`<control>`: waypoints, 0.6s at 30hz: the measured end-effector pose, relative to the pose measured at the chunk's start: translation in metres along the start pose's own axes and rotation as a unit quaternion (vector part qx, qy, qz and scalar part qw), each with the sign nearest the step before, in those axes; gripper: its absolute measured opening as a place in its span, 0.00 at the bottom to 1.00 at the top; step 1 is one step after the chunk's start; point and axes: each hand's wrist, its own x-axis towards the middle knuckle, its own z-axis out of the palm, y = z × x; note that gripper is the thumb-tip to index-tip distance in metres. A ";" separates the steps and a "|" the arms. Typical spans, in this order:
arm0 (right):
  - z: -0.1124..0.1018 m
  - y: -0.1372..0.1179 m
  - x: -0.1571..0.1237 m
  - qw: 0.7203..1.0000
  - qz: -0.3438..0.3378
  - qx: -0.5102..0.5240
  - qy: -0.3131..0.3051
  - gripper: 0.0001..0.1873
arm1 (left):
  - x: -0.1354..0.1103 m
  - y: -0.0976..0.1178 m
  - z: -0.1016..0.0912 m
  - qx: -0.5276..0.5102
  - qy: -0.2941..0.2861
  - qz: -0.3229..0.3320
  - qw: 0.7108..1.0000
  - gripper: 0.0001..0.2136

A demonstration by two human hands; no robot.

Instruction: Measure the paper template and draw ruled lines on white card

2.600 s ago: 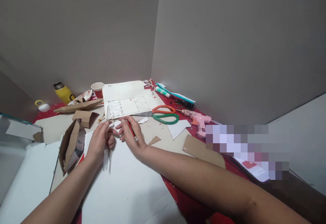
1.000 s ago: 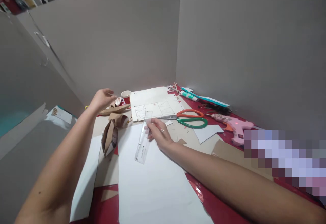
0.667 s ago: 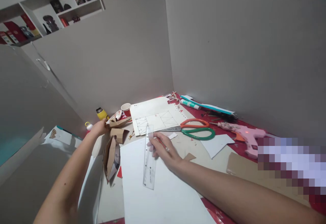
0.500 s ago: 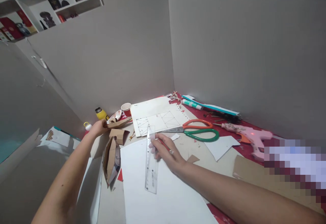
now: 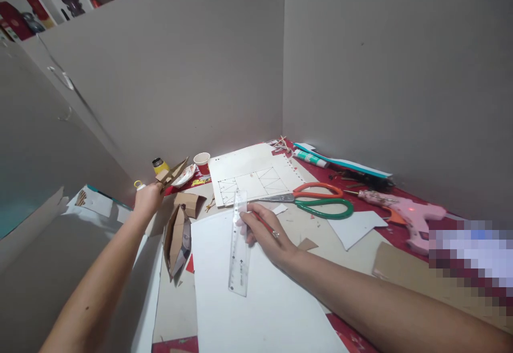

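Note:
A clear plastic ruler (image 5: 238,259) is gripped in my right hand (image 5: 262,229), which also keeps a red pencil (image 5: 267,221) between its fingers. Beneath the ruler lies a large white sheet of paper (image 5: 224,310). My left hand (image 5: 148,200), its fingers closed, grips a folded cardboard piece (image 5: 175,173) at the far left of the table. Close to that hand are a bent cardboard piece (image 5: 188,204) and an open cardboard form (image 5: 177,243). Past the ruler's tip is a paper with drawn lines (image 5: 256,160).
Scissors (image 5: 320,203) with orange and green handles lie right of the drawing. Farther right are a pink glue gun (image 5: 420,216), a white paper scrap (image 5: 355,229) and a cardboard sheet (image 5: 417,281). A paper cup (image 5: 203,165) and yellow bottle (image 5: 160,165) stand at the back.
My left hand has moved left and lower, and the cardboard piece in it has tilted up. The right hand still grips the ruler and pencil. The camera view has shifted slightly.

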 end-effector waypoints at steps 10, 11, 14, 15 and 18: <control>0.003 -0.012 -0.005 1.000 0.009 0.022 -0.007 0.16 | -0.010 0.023 -0.020 0.052 0.196 0.079 0.976 0.14; 0.003 -0.014 -0.005 1.000 0.007 0.024 -0.006 0.16 | -0.011 0.027 -0.027 0.052 0.222 0.100 0.969 0.16; 0.005 -0.020 -0.007 0.999 0.009 0.035 0.015 0.17 | -0.019 0.047 -0.044 0.046 0.292 0.168 0.940 0.16; 0.006 -0.022 -0.007 0.999 0.010 0.039 0.027 0.19 | -0.023 0.055 -0.049 0.043 0.313 0.190 0.930 0.15; 0.006 -0.032 -0.006 0.996 0.002 0.049 0.079 0.24 | -0.036 0.080 -0.057 0.033 0.367 0.254 0.895 0.14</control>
